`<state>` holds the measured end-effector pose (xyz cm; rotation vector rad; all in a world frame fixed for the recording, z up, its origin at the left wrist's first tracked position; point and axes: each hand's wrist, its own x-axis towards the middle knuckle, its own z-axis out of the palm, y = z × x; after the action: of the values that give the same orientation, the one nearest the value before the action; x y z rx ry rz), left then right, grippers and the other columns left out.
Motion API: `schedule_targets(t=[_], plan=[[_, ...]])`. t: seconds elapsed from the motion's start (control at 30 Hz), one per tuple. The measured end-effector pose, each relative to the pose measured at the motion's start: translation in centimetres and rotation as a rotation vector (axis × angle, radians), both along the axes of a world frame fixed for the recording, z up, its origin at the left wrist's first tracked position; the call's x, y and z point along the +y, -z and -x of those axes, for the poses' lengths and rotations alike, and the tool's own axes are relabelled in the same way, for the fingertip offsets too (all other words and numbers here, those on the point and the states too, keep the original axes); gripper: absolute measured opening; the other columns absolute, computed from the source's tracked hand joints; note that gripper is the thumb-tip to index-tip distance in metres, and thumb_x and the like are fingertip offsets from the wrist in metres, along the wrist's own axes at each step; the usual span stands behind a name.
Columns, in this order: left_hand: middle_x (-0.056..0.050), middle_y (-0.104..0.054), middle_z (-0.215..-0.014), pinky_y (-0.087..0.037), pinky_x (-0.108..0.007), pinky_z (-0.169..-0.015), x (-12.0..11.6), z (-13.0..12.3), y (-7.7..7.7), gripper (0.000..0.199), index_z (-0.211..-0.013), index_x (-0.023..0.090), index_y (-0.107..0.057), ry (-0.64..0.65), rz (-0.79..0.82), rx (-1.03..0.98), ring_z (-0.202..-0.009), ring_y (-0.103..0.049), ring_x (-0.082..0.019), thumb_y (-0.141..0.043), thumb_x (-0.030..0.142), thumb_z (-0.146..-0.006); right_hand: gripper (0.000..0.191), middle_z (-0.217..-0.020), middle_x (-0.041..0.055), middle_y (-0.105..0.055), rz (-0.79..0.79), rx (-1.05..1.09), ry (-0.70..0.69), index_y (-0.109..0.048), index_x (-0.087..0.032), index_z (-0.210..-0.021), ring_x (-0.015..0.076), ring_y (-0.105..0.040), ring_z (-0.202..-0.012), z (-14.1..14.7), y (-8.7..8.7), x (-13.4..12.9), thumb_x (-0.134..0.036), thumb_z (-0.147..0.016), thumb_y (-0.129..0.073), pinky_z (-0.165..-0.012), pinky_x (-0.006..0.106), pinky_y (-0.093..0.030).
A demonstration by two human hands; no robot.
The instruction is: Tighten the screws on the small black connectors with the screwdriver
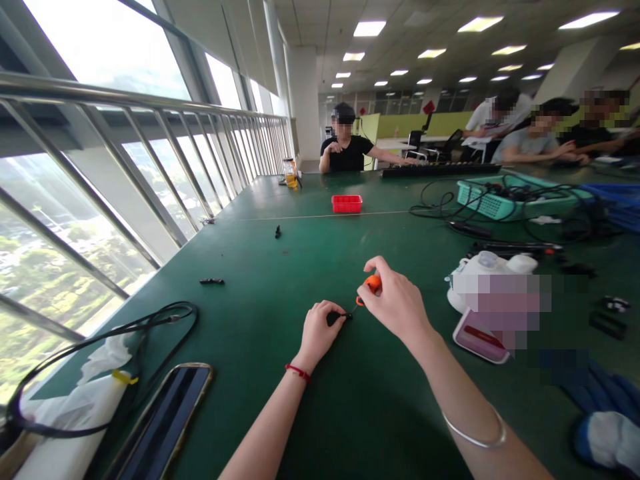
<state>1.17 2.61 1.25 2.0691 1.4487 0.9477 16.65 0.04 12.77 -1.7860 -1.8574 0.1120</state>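
Observation:
My left hand [321, 328] is closed on a small black part [334, 318] and holds it low at the green table. In my right hand [397, 300] is a screwdriver with an orange handle [373, 283]; my fingers are wrapped round it. Its thin shaft slants down to the left, and its tip is at the right end of the black part. Whether a screw sits under the tip is too small to tell. Two more small black pieces lie farther off, one black piece [212, 281] to the left and another black piece [278, 232] beyond it.
A phone [165, 420] and black cables [173, 320] lie at the left. A red tray [347, 204] stands ahead. To the right are a white bottle-like object [463, 283], a teal basket [493, 200] with cables, and blue gloves [600, 387]. Several people sit or stand across the table.

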Motion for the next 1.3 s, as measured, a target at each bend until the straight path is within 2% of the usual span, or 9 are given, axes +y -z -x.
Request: schedule_targets(t=[0.17, 0.3, 0.37, 0.57, 0.67, 0.73, 0.93, 1.17, 1.3], plan=[[-0.001, -0.064, -0.088, -0.042, -0.034, -0.081, -0.04, 0.05, 0.07, 0.004, -0.078, 0.02, -0.061, 0.001, -0.003, 0.001, -0.087, -0.055, -0.019, -0.058, 0.018, -0.075, 0.035, -0.057, -0.0015, -0.056, 0.057, -0.03, -0.015, -0.05, -0.022, -0.068, 0.0134, -0.05, -0.053, -0.01, 0.16, 0.0, -0.046, -0.087, -0.033, -0.048, 0.022, -0.023], [-0.001, -0.064, -0.088, -0.042, -0.034, -0.08, 0.08, 0.07, 0.16, 0.004, -0.078, 0.02, -0.061, 0.003, -0.007, 0.003, -0.086, -0.056, -0.019, -0.058, 0.018, -0.075, 0.015, -0.06, -0.0025, -0.057, 0.022, -0.035, 0.007, -0.052, -0.023, -0.088, 0.0132, -0.049, -0.053, 0.08, 0.15, -0.05, -0.034, -0.082, -0.043, -0.048, 0.022, -0.023], [-0.001, -0.064, -0.088, -0.042, -0.034, -0.08, 0.12, 0.06, 0.18, 0.005, -0.078, 0.02, -0.061, 0.006, -0.009, 0.009, -0.086, -0.056, -0.019, -0.059, 0.018, -0.075, 0.02, -0.066, -0.0026, -0.059, 0.001, -0.008, 0.001, -0.049, -0.023, -0.095, 0.0133, -0.051, -0.056, 0.15, 0.15, -0.06, -0.032, -0.078, -0.047, -0.048, 0.021, -0.024], [-0.001, -0.064, -0.089, -0.043, -0.034, -0.08, 0.03, 0.08, 0.25, 0.005, -0.078, 0.02, -0.061, 0.008, -0.015, 0.006, -0.086, -0.056, -0.019, -0.058, 0.019, -0.075, 0.033, -0.056, -0.0007, -0.056, 0.038, -0.033, 0.005, -0.052, -0.023, -0.071, 0.0139, -0.051, -0.054, 0.12, 0.26, 0.07, -0.044, -0.088, -0.034, -0.049, 0.022, -0.023], [-0.001, -0.064, -0.088, -0.043, -0.034, -0.081, 0.02, 0.15, 0.36, 0.004, -0.078, 0.02, -0.061, 0.005, -0.011, 0.007, -0.086, -0.056, -0.019, -0.058, 0.018, -0.075, 0.015, -0.06, -0.0021, -0.057, 0.021, -0.023, 0.024, -0.053, -0.024, -0.088, 0.0139, -0.05, -0.054, 0.13, 0.22, 0.13, -0.033, -0.082, -0.043, -0.048, 0.022, -0.023], [-0.001, -0.064, -0.088, -0.043, -0.034, -0.081, 0.06, 0.17, 0.41, 0.004, -0.078, 0.02, -0.061, 0.005, -0.011, 0.007, -0.086, -0.056, -0.019, -0.059, 0.018, -0.075, 0.019, -0.066, -0.0026, -0.06, 0.003, -0.001, 0.018, -0.05, -0.023, -0.095, 0.0137, -0.052, -0.057, 0.16, 0.18, 0.12, -0.031, -0.078, -0.048, -0.048, 0.021, -0.024], [-0.001, -0.064, -0.088, -0.043, -0.034, -0.081, 0.0, 0.02, -0.01, 0.004, -0.078, 0.02, -0.061, 0.001, -0.001, 0.001, -0.086, -0.056, -0.019, -0.058, 0.019, -0.075, 0.034, -0.055, -0.001, -0.056, 0.017, -0.008, -0.004, -0.052, -0.022, -0.07, 0.0132, -0.051, -0.053, 0.07, 0.23, 0.1, -0.045, -0.088, -0.034, -0.048, 0.022, -0.023], [-0.001, -0.065, -0.088, -0.043, -0.035, -0.081, -0.04, 0.01, -0.14, 0.005, -0.078, 0.02, -0.061, 0.004, -0.002, 0.002, -0.086, -0.056, -0.019, -0.058, 0.018, -0.074, 0.014, -0.065, -0.002, -0.059, -0.009, 0.032, 0.004, -0.052, -0.023, -0.086, 0.0131, -0.051, -0.056, 0.14, 0.2, 0.08, -0.033, -0.08, -0.046, -0.048, 0.021, -0.024], [-0.002, -0.065, -0.088, -0.043, -0.034, -0.081, 0.02, 0.06, 0.09, 0.005, -0.078, 0.02, -0.061, 0.006, -0.011, 0.001, -0.087, -0.057, -0.019, -0.058, 0.018, -0.075, 0.036, -0.055, -0.0003, -0.055, 0.015, -0.002, -0.011, -0.053, -0.021, -0.068, 0.0127, -0.049, -0.052, 0.04, 0.26, 0.09, -0.045, -0.088, -0.035, -0.048, 0.022, -0.023]])
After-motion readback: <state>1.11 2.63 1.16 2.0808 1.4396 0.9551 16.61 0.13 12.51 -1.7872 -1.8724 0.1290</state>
